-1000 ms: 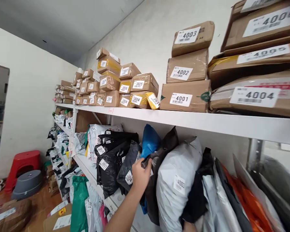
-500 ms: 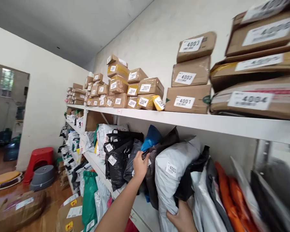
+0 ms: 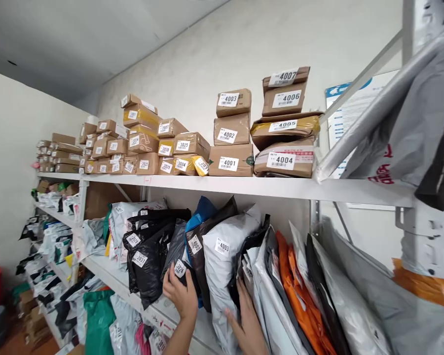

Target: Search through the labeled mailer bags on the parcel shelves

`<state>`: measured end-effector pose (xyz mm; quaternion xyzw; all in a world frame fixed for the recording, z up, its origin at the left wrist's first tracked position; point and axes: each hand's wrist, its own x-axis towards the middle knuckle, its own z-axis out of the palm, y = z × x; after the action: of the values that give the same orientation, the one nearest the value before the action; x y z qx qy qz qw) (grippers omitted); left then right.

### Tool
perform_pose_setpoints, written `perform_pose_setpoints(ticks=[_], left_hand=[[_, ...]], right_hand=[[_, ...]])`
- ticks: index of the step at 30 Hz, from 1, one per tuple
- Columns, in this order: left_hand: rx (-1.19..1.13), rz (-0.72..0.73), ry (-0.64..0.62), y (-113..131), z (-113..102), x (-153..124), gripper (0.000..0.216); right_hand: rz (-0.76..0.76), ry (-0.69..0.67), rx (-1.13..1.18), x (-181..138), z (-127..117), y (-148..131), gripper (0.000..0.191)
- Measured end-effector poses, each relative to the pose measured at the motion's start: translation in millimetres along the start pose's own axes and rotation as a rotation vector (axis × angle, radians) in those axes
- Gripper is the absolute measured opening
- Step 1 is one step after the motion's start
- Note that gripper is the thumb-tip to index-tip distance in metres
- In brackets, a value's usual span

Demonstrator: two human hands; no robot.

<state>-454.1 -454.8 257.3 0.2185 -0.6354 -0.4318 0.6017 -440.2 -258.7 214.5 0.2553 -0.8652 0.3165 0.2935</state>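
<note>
My left hand (image 3: 180, 295) is low on the middle shelf, fingers curled on the lower part of a dark grey mailer bag (image 3: 177, 246) with a white number label. To its left stands a black bag labelled 2031 (image 3: 148, 261). My right hand (image 3: 247, 319) lies flat with straight fingers against the right side of a white bag labelled 4003 (image 3: 222, 256), beside a black bag (image 3: 249, 241). A blue bag (image 3: 203, 209) sticks up behind them.
The white shelf board (image 3: 244, 186) overhead carries brown cartons numbered 4001 (image 3: 230, 160) to 4007. Orange (image 3: 294, 276), white and grey mailers lean on the right. A metal upright (image 3: 425, 236) and a hanging grey bag (image 3: 418, 123) are close at right. More bags fill the lower shelves at left.
The view has swung to the right and pulled back. My left hand dropped from the top of the dark bags to their lower part. My right hand rose beside the white 4003 bag.
</note>
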Motion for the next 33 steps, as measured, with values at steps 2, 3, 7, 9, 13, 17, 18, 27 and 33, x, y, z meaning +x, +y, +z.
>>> perform_pose_setpoints(ticks=[2,3,7,9,13,17,18,27,33], left_hand=[[0.071,-0.032,-0.058,-7.4,7.4,-7.8,0.055],[0.1,-0.04,-0.084,-7.8,12.8,-6.4,0.052],[0.243,0.015,-0.085,4.8,31.4,14.6,0.05],[0.311,0.081,-0.079,12.5,36.5,21.8,0.058],[0.377,0.116,-0.045,23.6,44.5,22.8,0.062],[0.361,0.216,0.03,32.2,52.5,25.8,0.04],[0.342,0.24,0.039,33.4,54.5,28.0,0.038],[0.092,0.647,-0.502,16.8,68.2,67.0,0.03],[-0.047,0.69,-0.576,4.6,77.9,97.3,0.023]], right_hand=[[-0.004,0.061,-0.068,-9.9,6.0,-0.7,0.066],[0.001,0.067,-0.113,-12.5,9.7,-1.4,0.071],[0.073,0.025,-0.25,-7.3,24.0,-3.4,0.092],[0.092,0.036,-0.277,-0.3,29.8,-0.8,0.093],[0.058,0.166,-0.342,8.4,43.8,10.8,0.094],[0.071,0.297,-0.346,12.6,60.5,20.9,0.095],[0.089,0.31,-0.33,13.7,63.3,22.1,0.095],[0.184,0.084,-0.13,8.9,21.5,-16.6,0.1],[0.398,-0.068,-0.021,39.3,-5.0,-56.7,0.112]])
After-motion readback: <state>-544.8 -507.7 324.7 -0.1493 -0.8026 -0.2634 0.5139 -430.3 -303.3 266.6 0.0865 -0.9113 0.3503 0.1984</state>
